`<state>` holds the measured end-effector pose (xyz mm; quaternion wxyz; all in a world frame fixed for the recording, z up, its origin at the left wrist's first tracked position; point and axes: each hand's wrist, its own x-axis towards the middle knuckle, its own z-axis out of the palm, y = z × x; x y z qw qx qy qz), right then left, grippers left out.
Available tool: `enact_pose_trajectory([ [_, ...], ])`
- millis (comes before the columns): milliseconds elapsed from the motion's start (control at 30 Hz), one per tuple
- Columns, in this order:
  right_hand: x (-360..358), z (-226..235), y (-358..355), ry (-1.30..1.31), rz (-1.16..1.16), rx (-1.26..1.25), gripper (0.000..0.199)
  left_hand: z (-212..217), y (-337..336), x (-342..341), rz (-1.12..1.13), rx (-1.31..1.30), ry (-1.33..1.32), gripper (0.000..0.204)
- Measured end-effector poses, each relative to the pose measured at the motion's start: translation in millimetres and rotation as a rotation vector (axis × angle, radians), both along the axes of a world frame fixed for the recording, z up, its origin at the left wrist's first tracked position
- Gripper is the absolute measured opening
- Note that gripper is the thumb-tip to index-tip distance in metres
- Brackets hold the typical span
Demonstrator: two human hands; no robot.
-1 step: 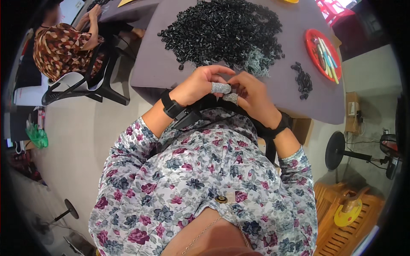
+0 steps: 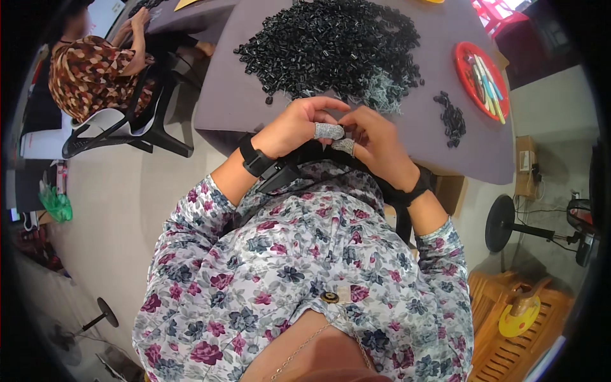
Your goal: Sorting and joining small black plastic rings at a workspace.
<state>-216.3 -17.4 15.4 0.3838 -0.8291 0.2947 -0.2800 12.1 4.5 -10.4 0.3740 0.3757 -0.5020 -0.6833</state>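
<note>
Nothing's really shifted since the earlier frame from what I can see, both hands are still bunched together at the table's near edge. Left hand [image 2: 294, 125] has its fingers curled, a grey finger cot [image 2: 329, 131] on one fingertip. Right hand [image 2: 375, 141] meets it fingertip to fingertip, also wearing a grey cot [image 2: 344, 146]; can't tell if they're pinching anything. Just beyond the fingertips sits the big pile of small black parts [image 2: 331, 44] on the grey table [image 2: 235, 102]. A red tray [image 2: 468, 63] lies further right.
</note>
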Motion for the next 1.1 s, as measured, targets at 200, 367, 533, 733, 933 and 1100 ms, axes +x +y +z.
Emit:
enact_pose_trajectory([
  [200,-1,-7,3,0.029,-0.021,-0.011,0.040,2,3,-5,0.047,-0.064,-0.075,0.049],
  [367,1,-1,-1,0.284,-0.005,-0.309,0.030,4,3,-9,0.015,-0.112,-0.206,0.050],
  [533,3,-11,1,0.458,0.100,-0.375,0.026,2,-1,-6,-0.065,-0.122,-0.230,0.051],
  [733,7,-7,2,0.354,0.047,-0.289,0.024,5,-1,-5,0.029,-0.164,-0.241,0.053],
  [933,4,-18,5,0.417,0.078,-0.346,0.020,6,5,-6,-0.024,-0.248,-0.312,0.050],
  [1100,-2,-25,8,0.478,0.098,-0.380,0.018,5,9,-19,-0.018,-0.208,-0.326,0.052],
])
